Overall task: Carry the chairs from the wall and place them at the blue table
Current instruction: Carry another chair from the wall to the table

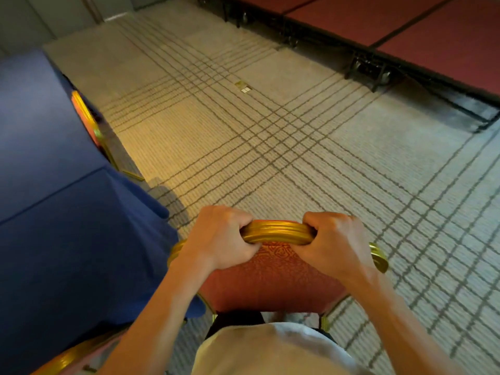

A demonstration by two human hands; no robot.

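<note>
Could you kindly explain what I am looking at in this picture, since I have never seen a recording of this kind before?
No machine is involved: a person wears one camera on the head, so this single picture looks forward and down over their own arms. The left hand and the right hand each grip the gold top rail of a red-backed chair right in front of the person. On the left is the blue table, draped in cloth, with a second chair tucked against its edge. The patterned carpet fills the rest, and red platforms stand at the top right. Whether the held chair's legs touch the floor cannot be seen.
</note>
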